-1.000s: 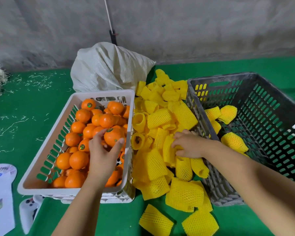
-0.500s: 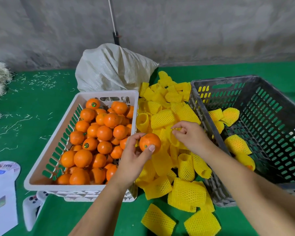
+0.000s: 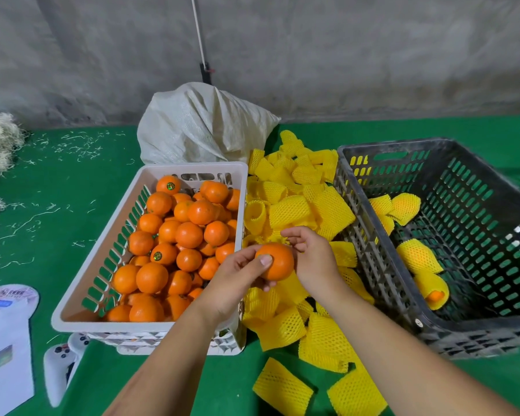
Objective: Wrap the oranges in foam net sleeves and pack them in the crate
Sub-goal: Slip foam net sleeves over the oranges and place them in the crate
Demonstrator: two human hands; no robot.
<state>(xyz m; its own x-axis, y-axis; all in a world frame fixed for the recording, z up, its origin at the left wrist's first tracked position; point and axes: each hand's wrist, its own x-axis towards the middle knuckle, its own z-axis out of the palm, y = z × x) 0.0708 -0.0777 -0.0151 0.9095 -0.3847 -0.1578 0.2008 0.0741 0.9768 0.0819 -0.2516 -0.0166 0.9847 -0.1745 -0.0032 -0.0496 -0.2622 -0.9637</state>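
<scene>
left hand (image 3: 237, 280) brought its gripped orange (image 3: 275, 261) against right hand (image 3: 312, 259), fingers curled beside it; wrapped oranges (image 3: 418, 255) in crate (image 3: 373, 235).

- left hand (image 3: 237, 283): bare, no glove, no ring or watch showing; thumbnail short and plain, no polish
- right hand (image 3: 315, 259): bare, no glove, no ring seen on the fingers that show
- left forearm (image 3: 162, 367): bare from wrist to frame edge, no sleeve or cuff
- right forearm (image 3: 403, 355): bare, no sleeve, wrist without strap or band
</scene>
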